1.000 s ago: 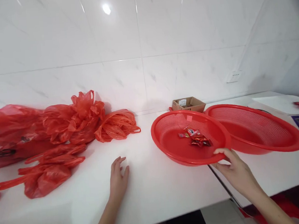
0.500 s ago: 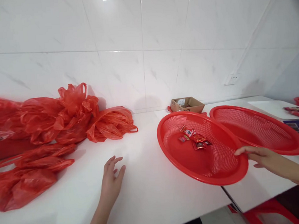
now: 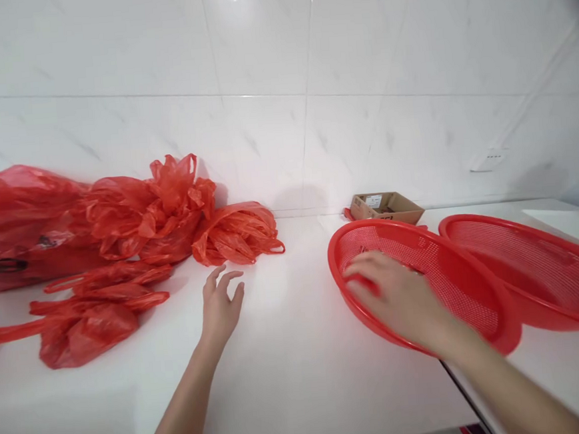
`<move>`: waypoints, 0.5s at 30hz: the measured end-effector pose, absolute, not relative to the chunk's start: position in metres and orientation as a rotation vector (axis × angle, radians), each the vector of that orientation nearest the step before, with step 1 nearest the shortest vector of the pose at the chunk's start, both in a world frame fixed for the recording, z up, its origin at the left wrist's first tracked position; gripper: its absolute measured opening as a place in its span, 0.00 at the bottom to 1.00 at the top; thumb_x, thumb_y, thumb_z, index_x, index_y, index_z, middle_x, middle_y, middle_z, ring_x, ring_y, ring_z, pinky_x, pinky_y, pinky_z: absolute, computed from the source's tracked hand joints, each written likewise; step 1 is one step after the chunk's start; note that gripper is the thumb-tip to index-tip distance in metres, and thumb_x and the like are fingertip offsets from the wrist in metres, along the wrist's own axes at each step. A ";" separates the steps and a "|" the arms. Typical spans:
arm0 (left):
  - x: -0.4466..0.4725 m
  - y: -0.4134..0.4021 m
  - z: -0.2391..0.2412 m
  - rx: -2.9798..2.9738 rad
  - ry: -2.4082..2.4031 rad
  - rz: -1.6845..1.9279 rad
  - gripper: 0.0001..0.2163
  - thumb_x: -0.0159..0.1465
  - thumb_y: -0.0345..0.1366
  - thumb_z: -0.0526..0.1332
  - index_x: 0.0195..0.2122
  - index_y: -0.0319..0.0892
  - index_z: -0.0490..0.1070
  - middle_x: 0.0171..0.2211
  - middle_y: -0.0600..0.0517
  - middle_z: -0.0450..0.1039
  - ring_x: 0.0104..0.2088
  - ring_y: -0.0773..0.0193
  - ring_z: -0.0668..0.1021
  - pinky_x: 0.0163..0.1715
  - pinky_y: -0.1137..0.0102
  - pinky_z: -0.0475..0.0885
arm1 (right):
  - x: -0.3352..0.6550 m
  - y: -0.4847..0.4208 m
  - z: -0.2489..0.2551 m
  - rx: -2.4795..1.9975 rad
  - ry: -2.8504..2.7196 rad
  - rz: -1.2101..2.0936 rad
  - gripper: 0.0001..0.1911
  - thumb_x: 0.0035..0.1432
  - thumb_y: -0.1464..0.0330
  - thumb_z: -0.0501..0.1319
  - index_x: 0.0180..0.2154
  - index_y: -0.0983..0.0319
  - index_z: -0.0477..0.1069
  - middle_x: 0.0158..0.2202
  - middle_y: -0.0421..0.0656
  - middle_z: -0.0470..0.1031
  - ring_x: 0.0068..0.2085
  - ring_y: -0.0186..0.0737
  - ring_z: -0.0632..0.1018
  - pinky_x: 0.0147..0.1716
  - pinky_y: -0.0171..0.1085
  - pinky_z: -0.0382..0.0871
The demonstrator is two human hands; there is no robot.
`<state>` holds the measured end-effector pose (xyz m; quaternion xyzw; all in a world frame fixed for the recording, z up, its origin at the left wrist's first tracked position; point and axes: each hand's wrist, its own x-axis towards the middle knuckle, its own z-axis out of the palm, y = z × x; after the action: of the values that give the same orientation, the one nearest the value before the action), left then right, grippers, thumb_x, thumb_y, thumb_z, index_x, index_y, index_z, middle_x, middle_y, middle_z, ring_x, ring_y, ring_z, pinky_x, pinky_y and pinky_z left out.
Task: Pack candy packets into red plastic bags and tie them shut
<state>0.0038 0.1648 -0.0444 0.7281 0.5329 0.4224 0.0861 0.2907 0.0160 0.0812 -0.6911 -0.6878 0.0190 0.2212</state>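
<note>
My left hand [image 3: 222, 304] hovers over the white table with its fingers apart and nothing in them. Just beyond its fingertips lies a crumpled bundle of red plastic bags [image 3: 240, 233]. My right hand [image 3: 393, 296], smeared by motion, reaches over the near red basket [image 3: 470, 290], which has perforated sides. The hand and forearm hide most of the basket's left part and nearly all of the small wrapped candies [image 3: 414, 269] inside; only a bit of them shows. Whether the right fingers hold anything is not visible.
A second red basket [image 3: 532, 244] stands at the right, its rim against the first. Behind them, by the wall, is a small cardboard box [image 3: 389, 208]. Filled red plastic bags [image 3: 33, 217] and a smaller red bag [image 3: 90, 329] lie at the left. A seam crosses the table [image 3: 291, 364].
My right hand has let go of the near basket's right rim and moved left over its inside, covering the candies. The view has turned left. My left hand stays open.
</note>
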 end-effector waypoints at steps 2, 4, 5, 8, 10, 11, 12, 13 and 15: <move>0.005 0.177 -0.041 2.207 1.634 1.324 0.11 0.65 0.37 0.55 0.45 0.44 0.73 0.56 0.41 0.62 0.53 0.48 0.70 0.50 0.53 0.69 | 0.236 0.035 0.069 -1.604 -2.050 0.320 0.10 0.62 0.63 0.57 0.43 0.55 0.73 0.49 0.41 0.72 0.48 0.40 0.74 0.48 0.40 0.67; 0.006 0.190 -0.037 2.247 1.649 1.358 0.10 0.65 0.35 0.55 0.43 0.43 0.74 0.54 0.42 0.62 0.55 0.48 0.67 0.54 0.53 0.65 | 0.198 0.064 0.049 -1.545 -2.066 0.502 0.10 0.62 0.63 0.57 0.44 0.55 0.73 0.48 0.41 0.72 0.49 0.40 0.74 0.48 0.40 0.66; 0.006 0.197 -0.035 2.279 1.645 1.362 0.10 0.65 0.34 0.54 0.43 0.43 0.74 0.53 0.42 0.63 0.55 0.49 0.67 0.55 0.54 0.64 | 0.185 0.083 0.039 -1.573 -2.031 0.532 0.10 0.62 0.64 0.57 0.44 0.55 0.73 0.49 0.42 0.72 0.49 0.41 0.74 0.49 0.41 0.66; 0.001 0.221 -0.024 2.382 1.629 1.342 0.12 0.65 0.31 0.52 0.43 0.44 0.75 0.50 0.44 0.65 0.53 0.52 0.68 0.55 0.57 0.64 | 0.163 0.148 0.012 -1.630 -1.972 0.524 0.12 0.63 0.67 0.55 0.48 0.58 0.70 0.52 0.46 0.70 0.51 0.43 0.73 0.50 0.43 0.65; -0.003 0.236 -0.016 2.438 1.628 1.316 0.14 0.65 0.29 0.51 0.44 0.44 0.75 0.50 0.43 0.66 0.53 0.51 0.67 0.54 0.56 0.63 | 0.153 0.187 0.002 -1.640 -1.952 0.501 0.17 0.64 0.68 0.55 0.54 0.59 0.66 0.57 0.47 0.67 0.54 0.45 0.71 0.50 0.42 0.63; -0.004 0.243 -0.013 2.468 1.620 1.291 0.14 0.65 0.29 0.50 0.44 0.44 0.75 0.50 0.43 0.66 0.53 0.50 0.67 0.54 0.56 0.63 | 0.147 0.203 -0.002 -1.649 -1.939 0.492 0.21 0.63 0.68 0.55 0.57 0.59 0.63 0.59 0.48 0.64 0.55 0.46 0.70 0.50 0.42 0.63; -0.004 0.249 -0.010 2.503 1.601 1.252 0.15 0.65 0.28 0.51 0.44 0.45 0.75 0.51 0.43 0.67 0.54 0.49 0.67 0.54 0.55 0.63 | 0.142 0.215 -0.006 -1.662 -1.925 0.487 0.25 0.63 0.68 0.56 0.61 0.59 0.58 0.61 0.50 0.62 0.56 0.47 0.69 0.50 0.42 0.63; -0.003 0.255 -0.008 2.540 1.571 1.201 0.15 0.64 0.28 0.51 0.45 0.45 0.75 0.51 0.43 0.68 0.54 0.49 0.67 0.54 0.55 0.63 | 0.137 0.224 -0.010 -1.679 -1.912 0.489 0.29 0.62 0.67 0.57 0.63 0.60 0.54 0.61 0.52 0.62 0.56 0.48 0.69 0.48 0.41 0.64; 0.001 0.265 -0.009 2.602 1.501 1.084 0.15 0.63 0.28 0.54 0.46 0.48 0.75 0.53 0.45 0.70 0.55 0.49 0.67 0.54 0.55 0.62 | 0.128 0.231 -0.018 -1.710 -1.894 0.513 0.29 0.63 0.68 0.55 0.64 0.64 0.52 0.56 0.54 0.68 0.52 0.48 0.72 0.44 0.40 0.65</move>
<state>0.0006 0.2653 -0.0089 0.8146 0.4697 0.3393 -0.0261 0.1277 0.2307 -0.0183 -0.6332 -0.7015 0.1899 0.2664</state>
